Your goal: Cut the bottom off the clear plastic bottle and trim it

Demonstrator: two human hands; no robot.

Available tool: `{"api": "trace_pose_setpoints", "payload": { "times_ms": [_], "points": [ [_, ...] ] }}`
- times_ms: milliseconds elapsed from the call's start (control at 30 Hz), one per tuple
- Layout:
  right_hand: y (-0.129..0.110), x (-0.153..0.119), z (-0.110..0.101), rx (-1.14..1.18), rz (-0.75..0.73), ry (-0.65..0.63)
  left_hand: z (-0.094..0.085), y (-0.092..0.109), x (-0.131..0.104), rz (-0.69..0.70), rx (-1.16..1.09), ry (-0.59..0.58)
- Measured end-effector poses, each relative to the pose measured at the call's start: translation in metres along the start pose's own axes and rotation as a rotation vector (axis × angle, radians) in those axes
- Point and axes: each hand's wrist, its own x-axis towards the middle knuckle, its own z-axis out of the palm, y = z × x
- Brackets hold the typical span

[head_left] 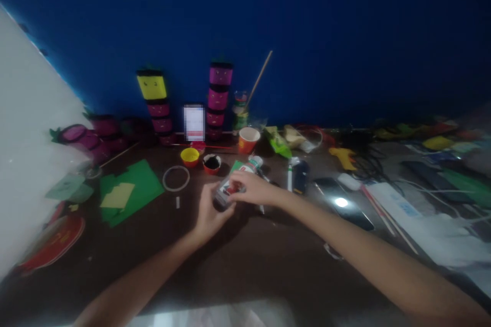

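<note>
Near the middle of the table, my left hand (211,213) is wrapped round the lower end of a small grey container (221,195). My right hand (245,187) reaches across from the right, its fingers closed at the container's upper side. Something small and reddish shows between the right fingers, too blurred to name. Just behind the hands lies a white tube or bottle (253,163) with a green and red print. A black-filled cup (211,163) and a yellow cup (190,157) stand behind the left hand.
Green paper (143,189) and a clear ring (176,179) lie to the left. Stacked purple figures (218,99) stand against the blue wall, beside a lit screen (194,122). A paper cup (248,140) is behind the hands; a phone (355,209) and yellow glue gun (344,157) lie right.
</note>
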Motion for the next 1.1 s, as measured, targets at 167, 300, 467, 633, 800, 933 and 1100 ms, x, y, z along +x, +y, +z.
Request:
{"api": "trace_pose_setpoints", "payload": {
  "times_ms": [167, 300, 467, 633, 800, 933, 1100],
  "points": [
    [-0.007, -0.002, -0.002, -0.292, -0.133, -0.032, 0.001, -0.001, 0.000, 0.023, 0.009, -0.002],
    [-0.013, -0.005, 0.007, -0.531, -0.269, -0.076, -0.002, -0.003, 0.000, 0.066, 0.017, -0.010],
    [-0.009, -0.004, 0.015, -0.488, -0.287, -0.030, -0.003, -0.005, 0.000, 0.048, -0.014, -0.044],
    [-0.008, -0.004, 0.015, -0.393, -0.231, 0.051, 0.000, -0.004, 0.002, -0.006, -0.110, -0.055],
    [-0.007, -0.002, 0.015, -0.394, -0.224, 0.077, 0.001, -0.004, 0.003, -0.024, -0.131, -0.059],
    [-0.006, -0.001, 0.017, -0.400, -0.210, 0.097, 0.001, -0.003, 0.003, -0.023, -0.115, -0.058],
    [-0.003, -0.001, 0.016, -0.392, -0.227, 0.103, 0.001, -0.002, 0.003, -0.027, -0.126, -0.063]
  ]
}}
